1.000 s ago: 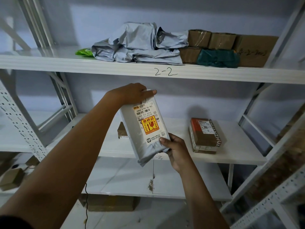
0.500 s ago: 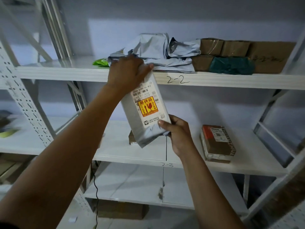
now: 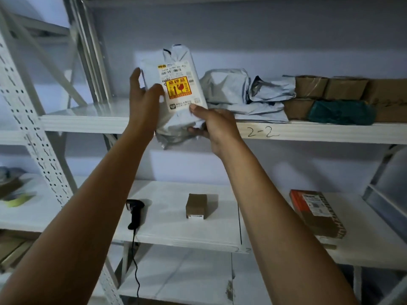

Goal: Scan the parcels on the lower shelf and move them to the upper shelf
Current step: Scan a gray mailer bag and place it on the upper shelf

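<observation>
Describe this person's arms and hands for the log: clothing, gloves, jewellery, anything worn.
The left forearm and right forearm are bare to the frame's edge, with no sleeve in view. The left hand and right hand wear no gloves. No watch, band or ring shows on the wrists or fingers. The one nail that shows looks short; the dim light hides finer detail.

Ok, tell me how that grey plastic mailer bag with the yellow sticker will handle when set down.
Probably floppy: the grey plastic mailer bag crumples and sags below the right hand pinching its lower edge. Likely light: that pinch plus the left hand at its side holds it upright. Possibly fragile: its yellow-and-red sticker shows a glass symbol.
</observation>
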### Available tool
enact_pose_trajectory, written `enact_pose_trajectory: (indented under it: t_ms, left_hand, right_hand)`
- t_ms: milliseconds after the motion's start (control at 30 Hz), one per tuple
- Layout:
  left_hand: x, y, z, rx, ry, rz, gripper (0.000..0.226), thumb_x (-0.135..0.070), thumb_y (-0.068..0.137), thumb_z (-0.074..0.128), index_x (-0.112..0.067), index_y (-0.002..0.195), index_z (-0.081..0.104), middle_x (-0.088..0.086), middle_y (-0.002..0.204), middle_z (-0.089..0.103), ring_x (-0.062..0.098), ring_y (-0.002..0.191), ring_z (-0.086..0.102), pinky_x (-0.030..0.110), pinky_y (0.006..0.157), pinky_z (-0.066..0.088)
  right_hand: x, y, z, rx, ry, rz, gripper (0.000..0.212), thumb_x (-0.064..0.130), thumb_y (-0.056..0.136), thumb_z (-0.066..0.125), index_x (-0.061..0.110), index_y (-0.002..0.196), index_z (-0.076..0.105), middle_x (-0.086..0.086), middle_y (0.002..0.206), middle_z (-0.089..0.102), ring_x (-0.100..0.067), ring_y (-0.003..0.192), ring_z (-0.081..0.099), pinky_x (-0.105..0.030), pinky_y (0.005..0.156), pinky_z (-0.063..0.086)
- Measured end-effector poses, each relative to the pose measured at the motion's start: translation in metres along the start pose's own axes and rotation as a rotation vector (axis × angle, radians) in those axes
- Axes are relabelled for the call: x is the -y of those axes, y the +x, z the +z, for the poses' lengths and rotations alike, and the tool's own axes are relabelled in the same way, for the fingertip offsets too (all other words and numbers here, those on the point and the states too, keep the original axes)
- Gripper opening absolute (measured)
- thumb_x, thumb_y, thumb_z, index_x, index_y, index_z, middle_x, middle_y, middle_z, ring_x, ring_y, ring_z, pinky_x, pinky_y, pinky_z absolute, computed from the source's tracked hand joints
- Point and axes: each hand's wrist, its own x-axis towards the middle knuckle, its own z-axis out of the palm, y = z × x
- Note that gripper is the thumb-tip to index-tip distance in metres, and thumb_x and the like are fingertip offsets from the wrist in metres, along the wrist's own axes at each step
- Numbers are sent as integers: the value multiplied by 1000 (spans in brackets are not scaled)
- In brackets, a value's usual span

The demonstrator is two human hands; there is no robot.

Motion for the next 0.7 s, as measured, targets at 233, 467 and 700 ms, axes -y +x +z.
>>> enact_pose_trajectory:
  t_ms: [233,467,700]
  left_hand:
    - [-4,101,-11,114,-303,-168,67,-20,73,69,-14,139,59,9,120,72,23,112,70,30,85,61]
    - [28,170,7,181,-199,-244,29,-26,73,76,-4,92,71,17,91,72,29,82,72,33,75,57]
    - [43,185,30,217,-142,-292,16,-15,93,60,-11,78,63,8,71,65,21,61,62,18,53,44]
  right_hand:
    - [39,60,29,114,-61,-58,31,8,92,71,1,120,58,-14,107,68,-26,87,71,-41,68,64]
    - [36,93,45,-157,-666,-318,22,11,88,74,7,109,71,-4,99,71,-22,62,74,-33,51,60]
    - [23,115,47,-443,-1208,-536,22,26,87,68,13,104,72,-3,103,74,-24,96,67,-26,72,47]
